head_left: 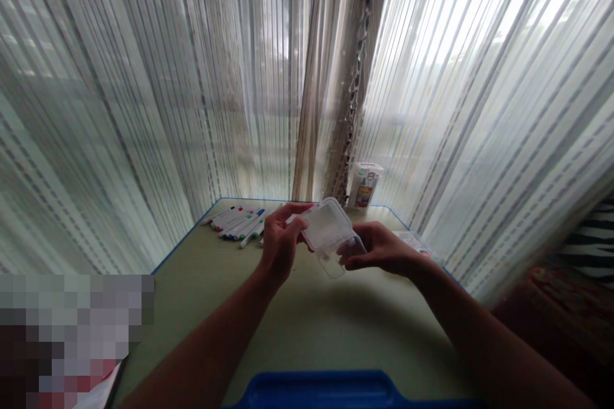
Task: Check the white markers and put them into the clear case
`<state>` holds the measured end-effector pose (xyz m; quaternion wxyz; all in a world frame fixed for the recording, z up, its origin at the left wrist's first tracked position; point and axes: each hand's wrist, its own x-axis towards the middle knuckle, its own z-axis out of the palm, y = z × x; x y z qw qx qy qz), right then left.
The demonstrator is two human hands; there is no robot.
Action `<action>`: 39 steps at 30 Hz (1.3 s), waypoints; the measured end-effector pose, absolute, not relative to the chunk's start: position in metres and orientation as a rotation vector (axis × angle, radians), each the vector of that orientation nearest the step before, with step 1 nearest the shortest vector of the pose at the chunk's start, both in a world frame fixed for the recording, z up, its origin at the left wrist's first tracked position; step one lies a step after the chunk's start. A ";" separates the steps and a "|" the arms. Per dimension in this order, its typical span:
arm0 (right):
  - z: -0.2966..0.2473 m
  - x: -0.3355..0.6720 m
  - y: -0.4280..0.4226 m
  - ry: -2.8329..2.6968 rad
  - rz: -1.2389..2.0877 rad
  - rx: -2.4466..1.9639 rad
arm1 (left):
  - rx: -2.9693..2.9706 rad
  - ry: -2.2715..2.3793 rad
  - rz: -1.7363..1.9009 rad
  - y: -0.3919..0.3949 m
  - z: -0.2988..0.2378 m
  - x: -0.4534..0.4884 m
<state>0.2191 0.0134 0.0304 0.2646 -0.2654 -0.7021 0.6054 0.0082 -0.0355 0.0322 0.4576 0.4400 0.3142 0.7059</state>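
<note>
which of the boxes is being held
The clear plastic box, open between the left hand and right hand; the printed box stands untouched on the far side of the table.

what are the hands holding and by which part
A clear plastic case: the left hand grips its left edge, the right hand its right side.
</note>
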 end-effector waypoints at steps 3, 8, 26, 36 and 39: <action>0.025 0.216 0.014 -1.934 1.590 -0.745 | 1.131 0.802 1.728 -0.036 0.032 0.009; 0.020 0.216 0.014 -2.181 1.299 -0.799 | 1.230 0.864 1.676 -0.041 0.032 0.013; 0.019 0.220 0.014 -2.348 1.246 -0.880 | 1.367 0.908 1.625 -0.043 0.036 0.006; 0.025 0.219 0.007 -2.363 1.634 -0.941 | 1.474 0.963 1.562 -0.044 0.034 0.006; 0.023 0.221 0.009 -2.414 1.614 -0.942 | 1.505 0.914 1.545 -0.044 0.032 0.008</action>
